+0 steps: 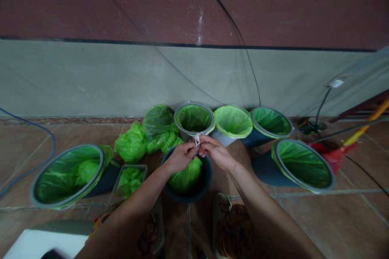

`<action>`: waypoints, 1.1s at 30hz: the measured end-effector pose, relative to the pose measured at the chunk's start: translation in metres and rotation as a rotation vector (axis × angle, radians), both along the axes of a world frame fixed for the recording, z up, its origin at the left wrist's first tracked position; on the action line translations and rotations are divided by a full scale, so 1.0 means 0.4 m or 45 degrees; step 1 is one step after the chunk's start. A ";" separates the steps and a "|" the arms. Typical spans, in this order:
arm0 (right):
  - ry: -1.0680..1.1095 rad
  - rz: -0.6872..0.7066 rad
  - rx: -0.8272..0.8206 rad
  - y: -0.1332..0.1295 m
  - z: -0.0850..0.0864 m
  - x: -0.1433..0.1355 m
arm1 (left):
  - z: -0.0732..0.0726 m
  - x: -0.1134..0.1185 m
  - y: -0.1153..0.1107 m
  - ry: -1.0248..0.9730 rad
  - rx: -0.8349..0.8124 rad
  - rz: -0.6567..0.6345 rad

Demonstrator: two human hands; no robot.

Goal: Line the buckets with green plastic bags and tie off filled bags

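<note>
Bare forearms (133, 216) stretch up from the bottom edge, and they meet right in the middle of the action! Here's the left hand (182, 156), fingers drawn in, and facing it the right hand (215, 151), its fingertips bunched just as tightly. Both grips are pinched together on a small white strip (197, 140), right where the two hands meet; whether it joins anything below, I can't tell. Directly beneath sits a plump green bag (186, 177), down inside the round blue bin (208, 184) on the tiled floor (364, 206).

Look left: a clear tub (146, 170) holds crumpled green plastic (131, 180), and beyond it a wide lined bin (105, 176) carries a green bundle inside. Stuffed green bags (130, 142) crowd together near the wall (100, 77).

Along the back, three in a row: a grey-rimmed bin (181, 129), a pale bin (223, 140) with a light green liner, then a dark blue bin (252, 140). Over on the right, another blue bin (264, 169) tips its green-lined mouth toward us, with red material (336, 158) just behind it!
</note>
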State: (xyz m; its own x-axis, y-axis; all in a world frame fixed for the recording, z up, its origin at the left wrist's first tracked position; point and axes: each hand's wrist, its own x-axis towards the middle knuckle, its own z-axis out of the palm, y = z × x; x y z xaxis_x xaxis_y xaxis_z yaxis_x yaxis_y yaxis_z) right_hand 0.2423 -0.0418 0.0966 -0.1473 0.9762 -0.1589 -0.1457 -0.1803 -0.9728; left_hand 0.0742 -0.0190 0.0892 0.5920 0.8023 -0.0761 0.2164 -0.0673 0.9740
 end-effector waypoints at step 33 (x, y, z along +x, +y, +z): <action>-1.018 -0.278 0.486 -0.054 -0.063 -0.109 | 0.001 0.024 -0.001 -0.100 -0.651 0.765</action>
State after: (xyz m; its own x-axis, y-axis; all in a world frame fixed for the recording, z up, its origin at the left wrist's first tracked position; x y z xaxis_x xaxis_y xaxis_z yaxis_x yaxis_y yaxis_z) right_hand 0.1988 -0.0634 0.0715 0.0623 0.9767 0.2052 0.6046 0.1266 -0.7864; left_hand 0.0838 -0.0193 0.0895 0.0874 0.8631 -0.4974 0.0030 0.4991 0.8666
